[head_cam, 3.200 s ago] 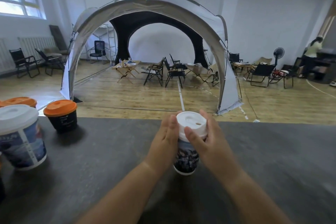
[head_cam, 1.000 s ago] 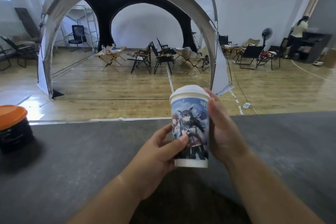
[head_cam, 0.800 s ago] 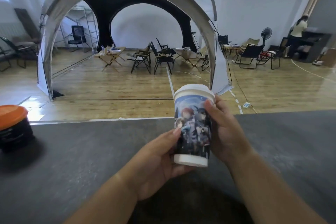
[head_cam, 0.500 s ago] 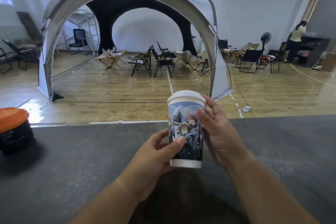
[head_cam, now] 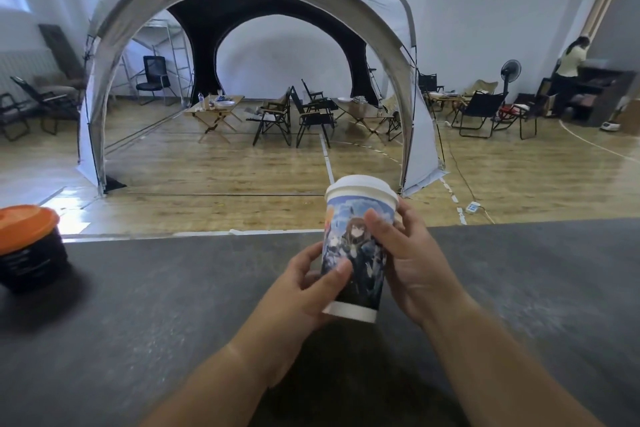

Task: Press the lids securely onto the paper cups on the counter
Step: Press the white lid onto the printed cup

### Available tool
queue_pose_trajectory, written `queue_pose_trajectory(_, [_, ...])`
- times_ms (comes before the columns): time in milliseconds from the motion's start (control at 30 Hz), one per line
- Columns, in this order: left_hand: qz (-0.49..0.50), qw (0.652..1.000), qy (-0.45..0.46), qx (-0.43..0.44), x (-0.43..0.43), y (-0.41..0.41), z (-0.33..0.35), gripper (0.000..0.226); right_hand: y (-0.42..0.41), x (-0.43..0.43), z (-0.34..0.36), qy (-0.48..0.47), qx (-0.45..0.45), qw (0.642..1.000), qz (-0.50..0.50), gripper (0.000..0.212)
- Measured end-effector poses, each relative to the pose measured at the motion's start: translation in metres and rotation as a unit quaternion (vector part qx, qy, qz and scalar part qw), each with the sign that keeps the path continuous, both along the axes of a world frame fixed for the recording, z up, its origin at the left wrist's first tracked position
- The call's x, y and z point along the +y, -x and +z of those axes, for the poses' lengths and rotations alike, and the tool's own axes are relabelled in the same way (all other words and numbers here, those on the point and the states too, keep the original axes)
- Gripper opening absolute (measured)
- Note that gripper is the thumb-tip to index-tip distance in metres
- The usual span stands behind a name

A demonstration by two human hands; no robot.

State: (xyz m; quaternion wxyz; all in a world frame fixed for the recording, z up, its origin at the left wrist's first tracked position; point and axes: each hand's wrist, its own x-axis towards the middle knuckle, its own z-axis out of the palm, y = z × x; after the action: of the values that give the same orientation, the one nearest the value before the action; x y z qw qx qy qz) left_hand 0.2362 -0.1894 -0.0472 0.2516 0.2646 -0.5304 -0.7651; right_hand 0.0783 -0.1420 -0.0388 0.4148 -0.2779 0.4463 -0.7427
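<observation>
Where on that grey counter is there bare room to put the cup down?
Bare counter lies between the orange-lidded black cup and the left hand, and again right of the right hand to the picture's edge. Crowding is only far left, round that cup. Both hands hold the printed cup.

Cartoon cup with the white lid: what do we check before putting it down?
1. White lid sits on the cartoon paper cup: ok.
2. Lid snapped down all round: cannot tell, far rim hidden.
3. Left hand grips the cup low: ok.
4. Right hand grips its side: ok.
5. Bare counter beneath it: ok.
6. Orange-lidded black cup stands well apart: ok.
</observation>
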Motion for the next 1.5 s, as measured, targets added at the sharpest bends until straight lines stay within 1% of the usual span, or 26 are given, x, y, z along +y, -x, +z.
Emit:
queue_pose_trajectory(33, [-0.042, 0.998, -0.040, 0.031, 0.000, 0.000, 0.001, 0.060, 0.001, 0.001, 0.000, 0.014, -0.028, 0.999, 0.015, 0.070])
queue_pose_trajectory(100, [-0.088, 0.988, -0.109, 0.073, -0.002, -0.002, 0.004, 0.047, 0.002, 0.004, 0.001, 0.036, -0.088, 0.992, 0.087, 0.068])
queue_pose_trajectory(167, [-0.087, 0.983, -0.131, 0.099, -0.003, -0.002, 0.003, 0.050, 0.002, 0.004, 0.000, 0.017, -0.101, 0.987, 0.122, 0.072])
queue_pose_trajectory(233, [-0.052, 0.988, -0.110, 0.092, -0.003, -0.002, 0.003, 0.056, 0.003, 0.001, -0.002, 0.029, -0.076, 0.992, 0.100, 0.078])
queue_pose_trajectory(333, [0.019, 1.000, -0.011, 0.010, -0.002, -0.001, 0.000, 0.066, 0.002, -0.001, -0.003, 0.029, 0.010, 0.999, 0.017, 0.100])
queue_pose_trajectory(400, [0.031, 0.999, 0.026, -0.030, 0.000, -0.001, 0.001, 0.068, 0.001, 0.000, -0.002, 0.004, 0.067, 0.997, -0.032, 0.093])
queue_pose_trajectory(433, [0.018, 0.999, 0.015, -0.022, 0.001, -0.001, 0.002, 0.064, 0.001, 0.000, -0.002, 0.001, 0.067, 0.997, -0.035, 0.083])
queue_pose_trajectory(467, [-0.005, 1.000, -0.013, 0.001, 0.002, -0.001, 0.003, 0.058, 0.001, -0.001, -0.001, 0.006, 0.041, 0.999, -0.023, 0.074])
queue_pose_trajectory(533, [-0.045, 0.995, -0.080, 0.046, 0.002, -0.001, 0.007, 0.051, 0.004, -0.002, -0.001, 0.022, -0.049, 0.998, 0.024, 0.060])
queue_pose_trajectory(567, [-0.052, 0.991, -0.105, 0.063, 0.002, -0.001, 0.008, 0.050, 0.005, -0.002, -0.001, 0.023, -0.085, 0.995, 0.042, 0.057])
queue_pose_trajectory(633, [-0.046, 0.988, -0.124, 0.081, 0.003, 0.000, 0.005, 0.055, 0.005, -0.002, -0.004, 0.023, -0.122, 0.990, 0.070, 0.058])
queue_pose_trajectory(733, [0.000, 0.992, -0.092, 0.082, 0.004, 0.002, 0.005, 0.061, 0.003, -0.002, -0.005, 0.035, -0.114, 0.989, 0.081, 0.061])
queue_pose_trajectory(767, [0.015, 0.995, -0.067, 0.070, 0.004, 0.002, 0.005, 0.061, 0.002, -0.001, -0.004, 0.041, -0.097, 0.992, 0.075, 0.067])
queue_pose_trajectory(833, [0.049, 0.999, 0.007, 0.023, 0.004, 0.001, 0.005, 0.064, 0.002, 0.000, -0.004, 0.040, -0.026, 0.997, 0.058, 0.083])
queue_pose_trajectory(900, [0.056, 0.997, 0.052, -0.006, 0.005, 0.000, 0.004, 0.070, 0.000, -0.001, -0.002, 0.034, 0.014, 0.999, 0.021, 0.078])
queue_pose_trajectory(967, [0.030, 0.999, 0.026, 0.008, 0.004, 0.000, 0.004, 0.062, 0.001, -0.001, -0.002, 0.032, -0.017, 0.999, 0.016, 0.066])
queue_pose_trajectory(1067, [-0.012, 0.998, -0.053, 0.037, 0.001, 0.000, 0.004, 0.053, 0.004, 0.003, 0.001, 0.032, -0.123, 0.986, 0.109, 0.055])
queue_pose_trajectory(1100, [-0.013, 0.997, -0.065, 0.037, 0.000, 0.000, 0.003, 0.054, 0.004, 0.004, 0.001, 0.014, -0.137, 0.983, 0.125, 0.053])
queue_pose_trajectory(1167, [0.006, 0.998, -0.056, 0.033, 0.001, -0.001, 0.003, 0.054, 0.004, 0.004, 0.003, 0.004, -0.134, 0.981, 0.142, 0.052])
queue_pose_trajectory(1200, [0.023, 0.999, -0.042, 0.025, 0.002, -0.001, 0.004, 0.054, 0.005, 0.003, 0.002, 0.017, -0.109, 0.985, 0.133, 0.056])
queue_pose_trajectory(1267, [0.049, 0.998, 0.025, -0.028, 0.003, -0.003, 0.005, 0.059, 0.008, 0.001, -0.002, 0.040, -0.026, 0.995, 0.089, 0.081])
queue_pose_trajectory(1300, [0.054, 0.995, 0.062, -0.056, 0.003, -0.004, 0.006, 0.062, 0.008, 0.000, -0.001, 0.037, 0.001, 0.997, 0.061, 0.088])
queue_pose_trajectory(1333, [0.060, 0.992, 0.079, -0.071, 0.004, -0.004, 0.007, 0.063, 0.007, 0.001, -0.001, 0.031, 0.009, 0.999, 0.038, 0.087])
queue_pose_trajectory(1367, [0.060, 0.993, 0.075, -0.064, 0.005, -0.004, 0.007, 0.060, 0.007, 0.002, 0.000, 0.032, 0.001, 0.999, 0.030, 0.080])
queue_pose_trajectory(1433, [0.036, 0.999, 0.004, -0.009, 0.006, -0.004, 0.009, 0.052, 0.006, 0.004, 0.001, 0.054, -0.037, 0.996, 0.061, 0.070])
queue_pose_trajectory(1500, [0.017, 0.998, -0.059, 0.028, 0.004, -0.003, 0.010, 0.049, 0.007, 0.006, 0.001, 0.067, -0.062, 0.989, 0.115, 0.076])
